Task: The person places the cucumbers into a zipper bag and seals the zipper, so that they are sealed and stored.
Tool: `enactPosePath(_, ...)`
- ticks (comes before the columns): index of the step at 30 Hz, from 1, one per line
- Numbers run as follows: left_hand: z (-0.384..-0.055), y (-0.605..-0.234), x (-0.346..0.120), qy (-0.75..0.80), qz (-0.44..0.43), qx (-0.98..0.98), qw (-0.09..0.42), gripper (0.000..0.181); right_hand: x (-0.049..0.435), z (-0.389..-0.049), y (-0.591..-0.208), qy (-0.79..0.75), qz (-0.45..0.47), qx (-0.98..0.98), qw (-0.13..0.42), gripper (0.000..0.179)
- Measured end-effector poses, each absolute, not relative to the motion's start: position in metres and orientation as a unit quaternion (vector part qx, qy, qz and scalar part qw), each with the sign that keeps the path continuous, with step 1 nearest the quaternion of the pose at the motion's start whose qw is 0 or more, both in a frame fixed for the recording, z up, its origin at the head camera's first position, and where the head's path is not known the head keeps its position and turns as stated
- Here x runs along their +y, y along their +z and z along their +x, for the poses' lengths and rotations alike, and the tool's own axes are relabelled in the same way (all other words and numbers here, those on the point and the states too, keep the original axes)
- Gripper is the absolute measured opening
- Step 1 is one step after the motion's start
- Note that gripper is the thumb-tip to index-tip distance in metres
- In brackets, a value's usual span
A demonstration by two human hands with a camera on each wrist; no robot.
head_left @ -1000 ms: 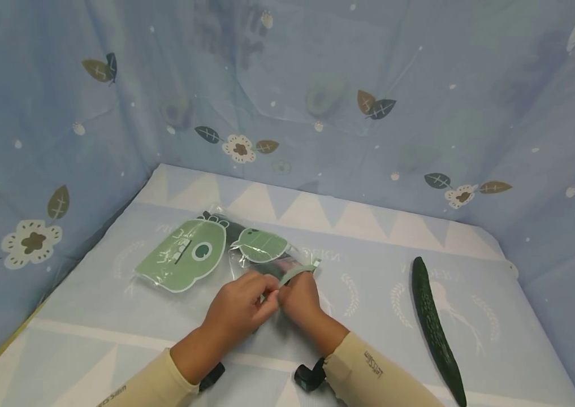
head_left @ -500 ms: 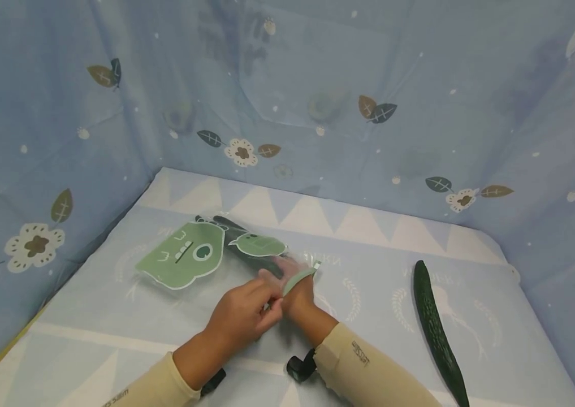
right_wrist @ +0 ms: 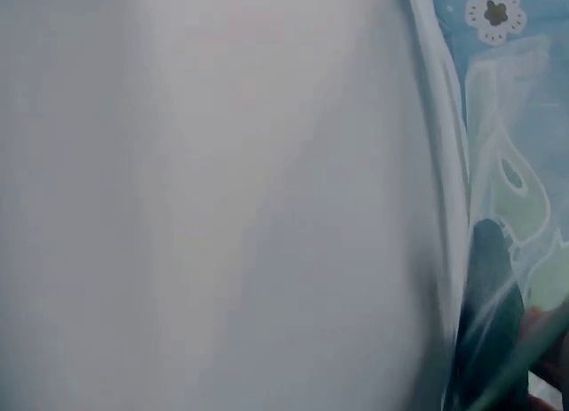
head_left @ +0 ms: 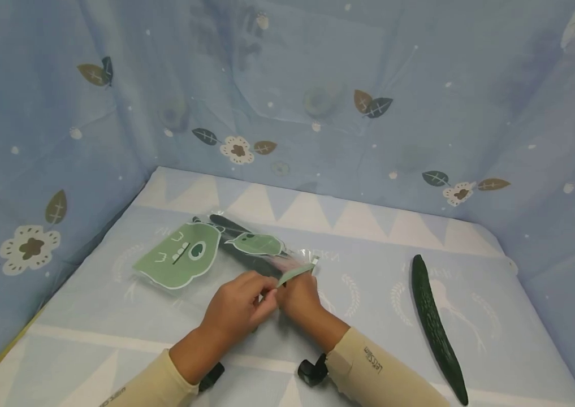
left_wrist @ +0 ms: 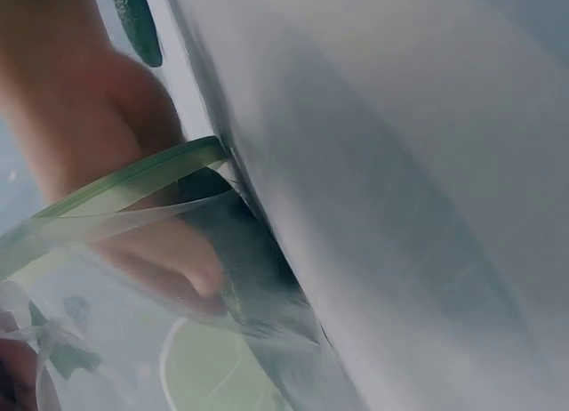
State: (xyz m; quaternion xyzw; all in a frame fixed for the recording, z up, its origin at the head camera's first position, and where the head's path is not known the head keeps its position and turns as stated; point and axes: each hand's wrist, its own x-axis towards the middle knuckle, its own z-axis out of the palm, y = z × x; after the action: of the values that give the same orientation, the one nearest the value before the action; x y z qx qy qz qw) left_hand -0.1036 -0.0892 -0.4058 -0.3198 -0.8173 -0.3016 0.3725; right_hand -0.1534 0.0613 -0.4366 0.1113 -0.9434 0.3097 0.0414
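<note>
A clear zip bag printed with green cartoon figures lies on the table. Dark green cucumber shows through its film, running from the mouth toward the far end. My left hand pinches the bag's pale green rim between thumb and fingers. Through the mouth reaches my right hand, its fingers blurred by the film. In the left wrist view, fairly straight fingers of the right hand lie against the cucumber inside the bag. Another cucumber lies uncovered on the table at right.
A pale blue and white patterned cloth covers the table. Blue curtain with flowers and leaves rises behind it and at both sides. Black wrist cameras hang under the forearms.
The cucumber in the bag has slid farther in, toward the far end. My right hand went deeper into the mouth, then drew back a little. The left hand has kept its pinch on the rim.
</note>
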Motion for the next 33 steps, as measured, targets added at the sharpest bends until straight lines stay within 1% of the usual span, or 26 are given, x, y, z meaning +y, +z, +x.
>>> enactPosePath(1, -0.104, -0.406, -0.089, -0.304, -0.319, -0.817, 0.373, 0.008, 0.066, -0.149, -0.437, 0.322, 0.111, -0.939, 0.037, 0.034)
enactPosePath(5, -0.105, -0.404, -0.088, -0.31, -0.324, -0.81, 0.379, 0.009, 0.089, -0.131, -0.435, 0.351, 0.145, -0.925, 0.028, 0.031)
enactPosePath(9, -0.106, -0.404, -0.087, -0.309, -0.326, -0.805, 0.387, 0.011, 0.11, -0.115, -0.433, 0.383, 0.146, -0.912, 0.02, 0.037)
enactPosePath(13, -0.105, -0.405, -0.087, -0.307, -0.315, -0.814, 0.38, 0.01, 0.125, -0.107, -0.43, 0.413, 0.108, -0.904, 0.012, 0.042)
enactPosePath(16, -0.105, -0.407, -0.087, -0.31, -0.308, -0.818, 0.374, 0.01, 0.136, -0.103, -0.426, 0.431, 0.074, -0.899, 0.008, 0.042)
enactPosePath(19, -0.106, -0.407, -0.086, -0.315, -0.309, -0.813, 0.379, 0.011, 0.147, -0.1, -0.422, 0.454, 0.039, -0.89, 0.003, 0.04)
enactPosePath(22, -0.107, -0.408, -0.085, -0.321, -0.309, -0.809, 0.384, 0.012, 0.159, -0.098, -0.418, 0.504, 0.003, -0.863, -0.016, 0.041)
enactPosePath(27, -0.107, -0.409, -0.085, -0.331, -0.304, -0.811, 0.374, 0.013, 0.184, -0.093, -0.409, 0.581, -0.053, -0.811, -0.042, 0.044)
enactPosePath(29, -0.107, -0.409, -0.085, -0.333, -0.301, -0.812, 0.372, 0.013, 0.195, -0.091, -0.405, 0.581, -0.071, -0.81, -0.038, 0.045)
enactPosePath(33, -0.107, -0.408, -0.085, -0.338, -0.291, -0.816, 0.368, 0.014, 0.22, -0.089, -0.394, 0.566, -0.118, -0.816, -0.01, 0.047)
